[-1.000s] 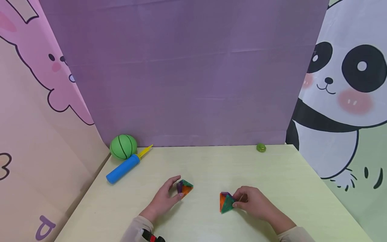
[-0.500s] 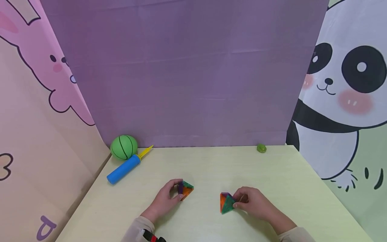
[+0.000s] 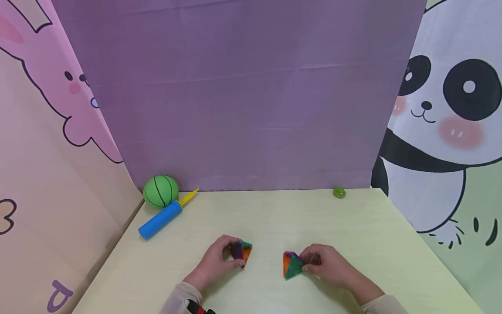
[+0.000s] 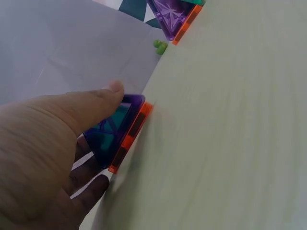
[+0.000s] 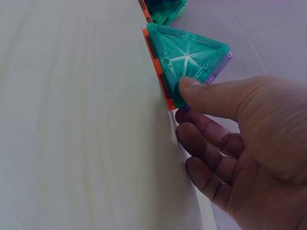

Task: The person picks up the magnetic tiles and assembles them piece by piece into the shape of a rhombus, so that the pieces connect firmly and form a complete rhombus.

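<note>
My left hand (image 3: 215, 263) pinches a small pyramid of see-through magnetic tiles (image 3: 237, 250) between thumb and fingers. Its purple face is turned toward me, with orange and green beside it. In the left wrist view the thumb presses on this pyramid (image 4: 109, 136), whose orange tile lies along the tabletop. Across a gap to the right, my right hand (image 3: 331, 265) grips a second magnetic tile pyramid (image 3: 293, 267). Green, orange and purple sides of it show. From the right wrist, the thumb lies on the green triangle of that pyramid (image 5: 187, 55); its orange tile faces the table.
On the pale table (image 3: 266, 218) a green ball (image 3: 161, 191) stands at the back left. A blue hand pump (image 3: 160, 220) with a yellow nozzle lies beside it. Near the back right edge sits a small green object (image 3: 339, 192). A purple cloth (image 3: 251, 96) hangs behind.
My left index finger has come down onto the left pyramid, which has turned to show more purple and less orange. The right pyramid has shifted slightly left and nearer.
</note>
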A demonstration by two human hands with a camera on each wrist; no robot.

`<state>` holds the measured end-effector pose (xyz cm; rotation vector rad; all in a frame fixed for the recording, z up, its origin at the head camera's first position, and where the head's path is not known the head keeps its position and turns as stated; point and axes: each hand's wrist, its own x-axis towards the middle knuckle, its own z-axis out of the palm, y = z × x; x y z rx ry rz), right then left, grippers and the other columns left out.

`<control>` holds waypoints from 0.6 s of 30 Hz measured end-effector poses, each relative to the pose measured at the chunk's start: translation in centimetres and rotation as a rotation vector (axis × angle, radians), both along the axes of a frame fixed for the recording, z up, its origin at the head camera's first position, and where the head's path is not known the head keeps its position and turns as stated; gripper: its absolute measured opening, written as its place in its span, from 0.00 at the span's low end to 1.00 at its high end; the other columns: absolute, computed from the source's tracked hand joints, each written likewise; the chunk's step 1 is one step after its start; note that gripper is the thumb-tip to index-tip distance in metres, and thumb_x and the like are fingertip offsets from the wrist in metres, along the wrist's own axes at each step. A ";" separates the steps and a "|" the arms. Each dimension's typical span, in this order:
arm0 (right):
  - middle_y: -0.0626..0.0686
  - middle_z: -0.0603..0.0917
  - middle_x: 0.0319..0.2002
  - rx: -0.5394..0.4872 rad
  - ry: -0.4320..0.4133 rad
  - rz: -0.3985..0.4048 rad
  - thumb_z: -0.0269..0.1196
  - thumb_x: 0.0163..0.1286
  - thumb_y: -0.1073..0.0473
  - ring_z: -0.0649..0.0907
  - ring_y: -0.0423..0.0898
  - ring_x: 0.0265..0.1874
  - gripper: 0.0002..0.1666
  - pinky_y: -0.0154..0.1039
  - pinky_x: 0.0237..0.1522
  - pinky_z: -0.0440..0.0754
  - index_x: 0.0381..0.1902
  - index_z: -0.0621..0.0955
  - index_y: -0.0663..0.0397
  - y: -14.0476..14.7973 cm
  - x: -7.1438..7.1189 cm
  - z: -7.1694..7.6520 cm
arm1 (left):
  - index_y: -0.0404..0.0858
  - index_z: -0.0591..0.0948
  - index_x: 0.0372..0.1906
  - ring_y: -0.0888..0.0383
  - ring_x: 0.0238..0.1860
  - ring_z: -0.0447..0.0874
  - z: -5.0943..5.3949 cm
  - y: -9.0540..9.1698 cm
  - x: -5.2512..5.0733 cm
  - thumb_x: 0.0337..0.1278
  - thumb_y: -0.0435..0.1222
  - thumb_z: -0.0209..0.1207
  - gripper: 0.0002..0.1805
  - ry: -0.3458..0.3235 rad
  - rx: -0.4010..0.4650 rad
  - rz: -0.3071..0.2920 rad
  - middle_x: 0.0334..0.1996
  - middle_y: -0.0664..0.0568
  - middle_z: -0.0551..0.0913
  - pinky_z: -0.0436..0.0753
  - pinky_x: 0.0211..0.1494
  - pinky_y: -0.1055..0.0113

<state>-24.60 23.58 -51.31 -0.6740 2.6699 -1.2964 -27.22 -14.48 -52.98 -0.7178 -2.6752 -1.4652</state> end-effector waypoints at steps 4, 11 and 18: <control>0.44 0.86 0.40 0.000 -0.024 0.017 0.75 0.66 0.61 0.85 0.41 0.36 0.10 0.35 0.40 0.84 0.44 0.88 0.45 -0.1 0.0 0.1 | 0.48 0.80 0.60 0.57 0.54 0.81 0.1 0.2 0.3 0.55 0.44 0.78 0.28 -0.005 -0.022 -0.010 0.54 0.59 0.81 0.82 0.62 0.59; 0.43 0.86 0.40 0.014 -0.054 0.049 0.75 0.67 0.60 0.83 0.42 0.37 0.10 0.35 0.39 0.83 0.44 0.87 0.43 -0.3 0.3 0.4 | 0.50 0.82 0.56 0.58 0.49 0.82 0.5 0.8 0.9 0.55 0.42 0.78 0.24 -0.028 -0.025 -0.047 0.49 0.62 0.84 0.83 0.56 0.62; 0.45 0.85 0.39 0.007 -0.065 0.055 0.74 0.67 0.60 0.82 0.43 0.36 0.10 0.35 0.37 0.83 0.44 0.87 0.43 -0.7 0.6 0.6 | 0.48 0.83 0.53 0.61 0.47 0.84 0.5 1.3 1.1 0.55 0.37 0.77 0.21 -0.006 0.009 -0.114 0.47 0.62 0.86 0.85 0.54 0.64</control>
